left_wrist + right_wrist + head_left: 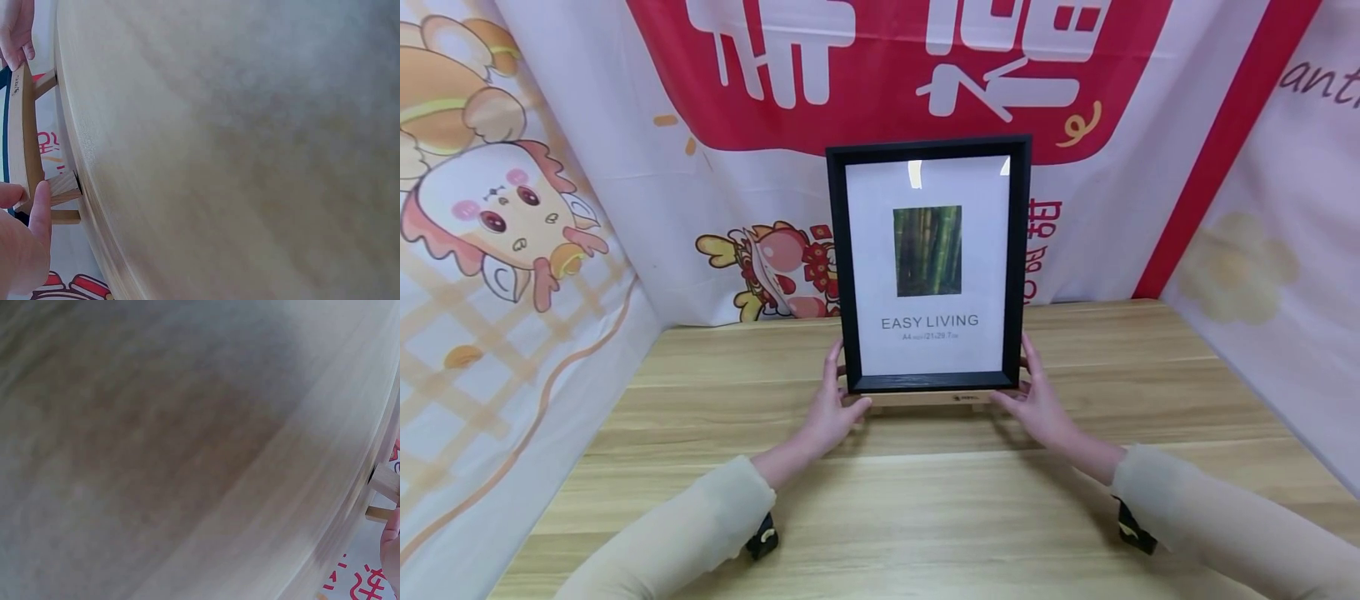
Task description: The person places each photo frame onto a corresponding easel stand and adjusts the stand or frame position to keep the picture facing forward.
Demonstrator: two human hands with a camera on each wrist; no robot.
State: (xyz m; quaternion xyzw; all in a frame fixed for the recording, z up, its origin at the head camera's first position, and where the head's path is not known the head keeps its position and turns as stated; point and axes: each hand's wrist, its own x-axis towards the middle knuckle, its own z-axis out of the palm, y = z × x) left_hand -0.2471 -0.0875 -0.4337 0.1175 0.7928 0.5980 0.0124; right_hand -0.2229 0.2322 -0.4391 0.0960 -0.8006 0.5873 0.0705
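A black picture frame [925,350] stands upright, leaning back a little, on the ledge of a small wooden easel [925,399]. Behind its glass is a white sheet with a bamboo picture and the words "EASY LIVING". My left hand [829,415] grips the left end of the ledge, thumb in front. The right hand [1039,410] holds the other end likewise. In the left wrist view, the easel's ledge [26,137] lies between thumb and finger, and its short legs stand on the table. Only part of the right hand [391,547] shows in the right wrist view, near an easel leg [379,514].
The wood-grain table [925,508] spreads in front of the easel. Close behind hangs a white and red printed cloth [760,179]. Printed cloths also flank the table at left [587,275] and right [1262,333].
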